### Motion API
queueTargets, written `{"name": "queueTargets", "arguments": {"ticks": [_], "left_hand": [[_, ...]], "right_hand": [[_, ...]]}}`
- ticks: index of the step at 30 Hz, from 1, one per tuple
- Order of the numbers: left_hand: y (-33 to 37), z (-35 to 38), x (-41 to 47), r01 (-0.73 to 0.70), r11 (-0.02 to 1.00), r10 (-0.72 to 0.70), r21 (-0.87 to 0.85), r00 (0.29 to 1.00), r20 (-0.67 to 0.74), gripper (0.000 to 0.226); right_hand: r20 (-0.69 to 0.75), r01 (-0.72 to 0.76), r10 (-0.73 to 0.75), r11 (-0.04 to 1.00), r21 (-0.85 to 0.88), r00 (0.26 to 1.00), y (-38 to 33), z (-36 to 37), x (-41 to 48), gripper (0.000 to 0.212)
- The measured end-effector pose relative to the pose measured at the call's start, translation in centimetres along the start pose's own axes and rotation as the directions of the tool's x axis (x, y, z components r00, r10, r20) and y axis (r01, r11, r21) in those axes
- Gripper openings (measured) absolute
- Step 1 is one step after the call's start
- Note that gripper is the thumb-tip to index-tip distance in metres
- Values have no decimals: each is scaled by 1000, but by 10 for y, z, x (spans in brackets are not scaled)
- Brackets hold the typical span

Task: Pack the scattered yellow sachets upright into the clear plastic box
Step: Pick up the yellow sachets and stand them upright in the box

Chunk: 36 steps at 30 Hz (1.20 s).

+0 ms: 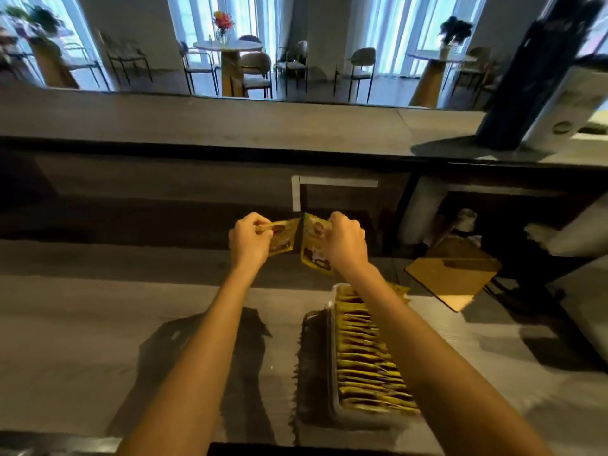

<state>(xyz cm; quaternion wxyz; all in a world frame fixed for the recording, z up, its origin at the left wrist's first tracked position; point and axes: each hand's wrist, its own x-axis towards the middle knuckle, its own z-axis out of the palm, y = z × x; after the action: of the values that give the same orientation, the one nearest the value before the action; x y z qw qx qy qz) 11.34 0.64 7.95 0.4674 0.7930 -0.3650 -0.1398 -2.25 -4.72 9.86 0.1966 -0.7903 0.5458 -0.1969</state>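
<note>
Left hand grip pinches yellow sachet; right hand grip pinches second sachet, printed face showing.

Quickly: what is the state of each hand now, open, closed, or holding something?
Left hand: closed, pinching a yellow sachet.
Right hand: closed, holding a second yellow sachet.

1. A café or restaurant dining room, seen from behind its raised serving counter.
2. Beyond it stand small round tables with chairs, a flower vase and tall curtained windows.
</note>
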Motion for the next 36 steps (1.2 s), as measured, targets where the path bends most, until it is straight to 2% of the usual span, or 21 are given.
{"name": "queueTargets", "arguments": {"ticks": [3,8,13,18,24,30,34,36], "left_hand": [[16,11,-3,-6,1000,7,-16,998,65,13],[37,45,-6,-20,995,39,-94,979,202,13],[42,88,-10,32,991,9,-127,950,314,15],[43,114,-20,154,963,-31,-221,878,478,20],[37,126,-20,112,976,-19,-187,899,438,19],[38,123,-19,-15,968,79,-249,966,247,13],[26,130,-29,20,973,58,-229,943,329,11],[18,133,-36,78,969,14,-235,929,369,20]], "right_hand": [[-24,-80,80,997,-13,996,21,-22,0,33],[-87,-179,175,983,-42,981,68,-43,0,30],[-87,-249,253,967,58,964,115,-47,7,26],[-32,-298,307,940,167,951,148,-46,18,17],[52,-262,259,919,294,965,161,-40,27,16],[28,-224,232,895,385,972,169,-34,27,17],[41,-247,250,893,377,967,173,-27,23,18],[45,-234,235,889,393,971,174,-25,22,17]]}}
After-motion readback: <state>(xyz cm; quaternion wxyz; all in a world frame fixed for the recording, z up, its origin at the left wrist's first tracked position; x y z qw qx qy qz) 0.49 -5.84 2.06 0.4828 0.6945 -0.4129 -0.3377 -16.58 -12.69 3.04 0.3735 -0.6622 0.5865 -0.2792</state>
